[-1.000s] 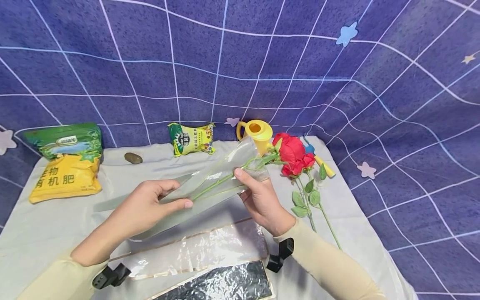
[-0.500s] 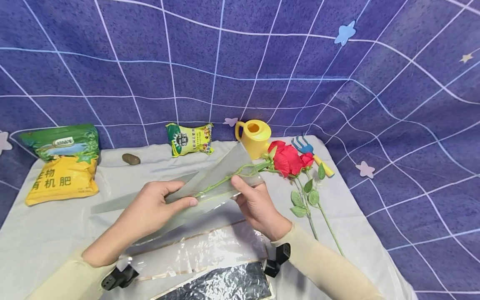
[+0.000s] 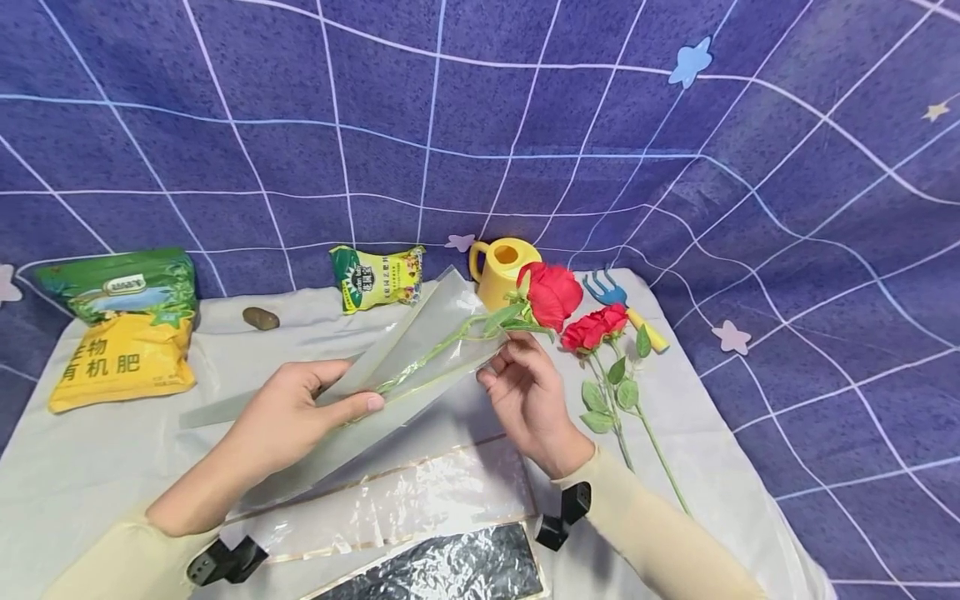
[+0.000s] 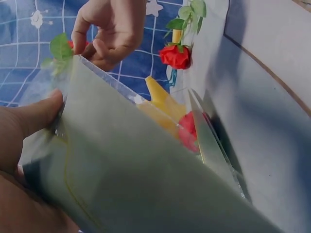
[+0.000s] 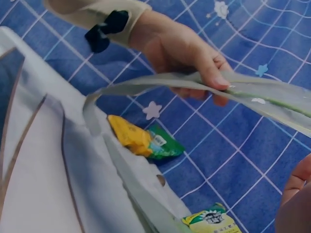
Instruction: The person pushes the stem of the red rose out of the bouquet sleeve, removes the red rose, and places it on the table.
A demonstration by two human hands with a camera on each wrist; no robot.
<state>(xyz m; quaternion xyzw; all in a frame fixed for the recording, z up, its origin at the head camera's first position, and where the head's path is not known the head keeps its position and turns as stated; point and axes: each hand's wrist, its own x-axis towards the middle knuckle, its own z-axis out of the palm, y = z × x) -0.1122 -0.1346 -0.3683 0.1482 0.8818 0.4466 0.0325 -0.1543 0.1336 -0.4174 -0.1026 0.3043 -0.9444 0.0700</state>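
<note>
In the head view my left hand (image 3: 288, 421) grips a translucent pale-green wrapping sheet (image 3: 401, 417) together with the stem of a red artificial rose (image 3: 551, 296), thumb on top. The stem runs slantwise along the sheet, and the bloom sticks out past its right end. My right hand (image 3: 532, 404) has curled fingers at the sheet's right edge, just below the bloom. From the left wrist view, the right hand's fingertips pinch a corner of the sheet (image 4: 126, 145). The right wrist view shows the left thumb pressing the folded sheet (image 5: 265, 99) onto the stem.
Red roses (image 3: 592, 327) with long stems lie at the right, near a blue-headed hand rake (image 3: 606, 290). Behind stand a yellow watering can (image 3: 495, 283) and a green-yellow packet (image 3: 381, 279). A stone (image 3: 260, 317), a fertilizer bag (image 3: 123, 333), and clear (image 3: 405, 504) and black (image 3: 450, 571) packets lie around.
My right hand has let go of the stem and shifted to the sheet's edge, palm turned up. The held rose's bloom has risen, apart from the roses lying on the table.
</note>
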